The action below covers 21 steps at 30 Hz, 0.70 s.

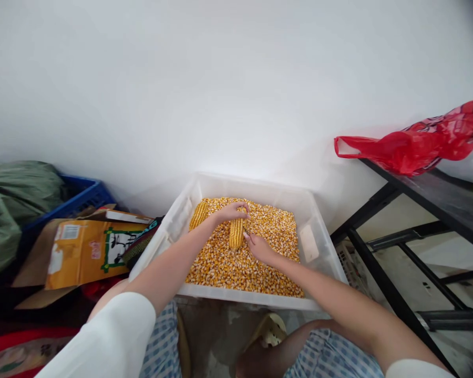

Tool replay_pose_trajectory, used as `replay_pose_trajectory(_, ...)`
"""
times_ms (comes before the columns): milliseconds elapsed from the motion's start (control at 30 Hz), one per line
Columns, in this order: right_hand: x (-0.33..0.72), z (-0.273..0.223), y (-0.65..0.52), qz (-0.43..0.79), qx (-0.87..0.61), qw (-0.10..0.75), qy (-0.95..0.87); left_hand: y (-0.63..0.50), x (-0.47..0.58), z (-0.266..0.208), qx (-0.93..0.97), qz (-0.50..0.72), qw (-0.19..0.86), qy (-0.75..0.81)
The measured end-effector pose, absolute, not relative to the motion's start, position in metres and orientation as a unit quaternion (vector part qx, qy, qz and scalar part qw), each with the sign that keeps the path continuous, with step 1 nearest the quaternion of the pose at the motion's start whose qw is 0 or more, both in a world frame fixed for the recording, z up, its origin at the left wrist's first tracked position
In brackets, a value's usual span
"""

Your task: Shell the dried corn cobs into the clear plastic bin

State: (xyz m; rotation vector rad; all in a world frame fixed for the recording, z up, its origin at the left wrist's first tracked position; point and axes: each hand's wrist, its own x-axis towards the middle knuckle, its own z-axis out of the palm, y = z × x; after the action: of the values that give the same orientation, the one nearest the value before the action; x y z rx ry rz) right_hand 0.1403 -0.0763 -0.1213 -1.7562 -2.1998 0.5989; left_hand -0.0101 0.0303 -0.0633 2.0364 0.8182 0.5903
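Observation:
A yellow corn cob stands out over the loose kernels in the middle of the bin. My left hand is closed around its upper end, fingers bent over the top. My right hand is at the cob's right side, thumb and fingers pinched together close to its kernels. Whatever those fingers hold is too small to make out. Loose corn kernels fill the bottom of the translucent plastic bin. More whole cobs lie in the bin's left back corner, partly behind my left forearm.
A white wall stands behind the bin. At left are a blue crate with a green cover and an orange printed carton. On the right, a black metal frame carries a red plastic bag. My knees are below the bin's front edge.

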Motion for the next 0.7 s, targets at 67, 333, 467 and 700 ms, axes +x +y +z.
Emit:
replay_pose_trajectory(67,0.138,-0.121,-0.077,0.282,-0.597,0.15,-0.736,0.029,-0.012,-0.062,0.813,0.233,0.425,0.324)
replay_pose_trajectory(333,0.174,-0.07,-0.049,0.421,-0.538,0.038,-0.729,0.028,-0.016,-0.054,0.822,0.195,0.424,0.325)
replay_pose_trajectory(467,0.182,-0.059,-0.047,0.356,-0.561,0.052,-0.745,0.027,-0.017,-0.052,0.808,0.19,0.419,0.369)
replay_pose_trajectory(700,0.168,-0.066,-0.047,0.257,-0.547,0.111,-0.789,0.026,-0.023,-0.049,0.789,0.159,0.45,0.386)
